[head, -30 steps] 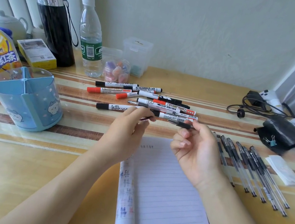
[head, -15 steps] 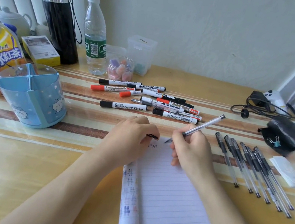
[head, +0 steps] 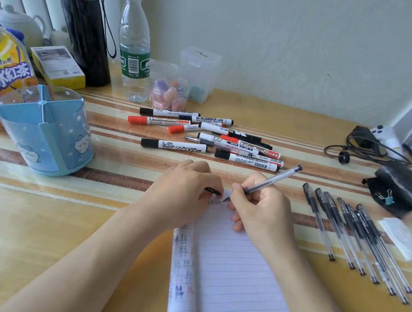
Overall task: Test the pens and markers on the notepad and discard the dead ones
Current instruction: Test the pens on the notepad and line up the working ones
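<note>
The blue pen holder [head: 42, 134] stood at nine o'clock from the hands. The left hand [head: 182, 192] rested curled on the notepad [head: 235, 269], pinching what looked like a black cap [head: 212, 191]. Markers [head: 208, 137] lay at twelve o'clock. The right hand [head: 261, 208] gripped a clear pen [head: 271, 180], tip on the top line. Spare pens [head: 350, 229] lay at three o'clock.

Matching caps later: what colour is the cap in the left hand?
Black. The pen cap sticks out of the left hand, clear in the head view.
</note>
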